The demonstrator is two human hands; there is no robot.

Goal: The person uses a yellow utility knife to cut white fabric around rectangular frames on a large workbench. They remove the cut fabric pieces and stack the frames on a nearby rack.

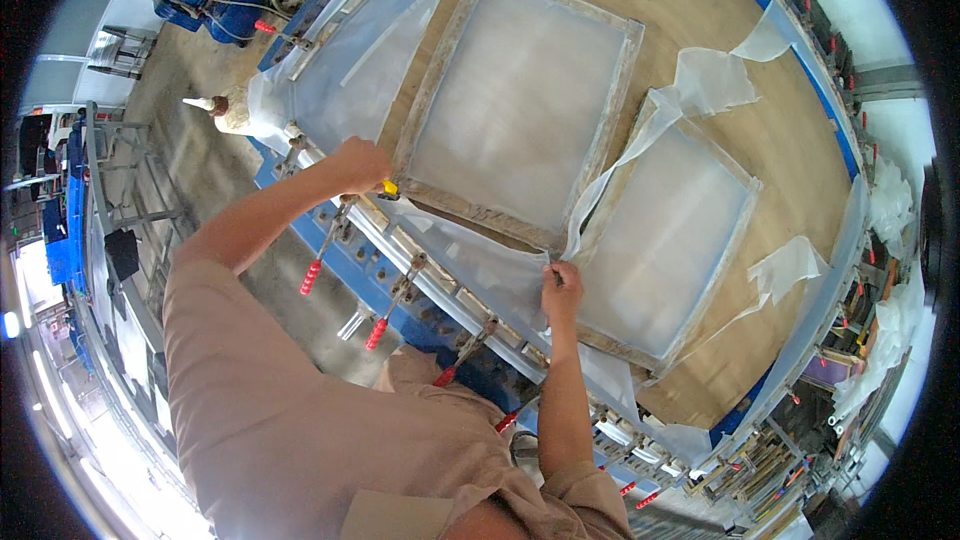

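My left hand (362,168) is closed around a small yellow-and-black tool (390,188), by the near left corner of a wooden-edged rectangular panel (515,90). What kind of tool it is I cannot make out. Near that panel's lower right corner, my right hand (562,290) pinches the edge of translucent plastic film (480,260). A cut edge of the film runs between the two hands. A second, smaller panel (670,240) lies to the right. Loose strips of film (712,82) curl over the brown board (790,150) beneath both panels.
Clamps with red handles (376,333) line the near edge of the blue table frame (400,290), between it and my body. A blue compressor (215,2) stands on the floor at the far left. Metal racking (130,180) is at left; bunched plastic (890,330) hangs at right.
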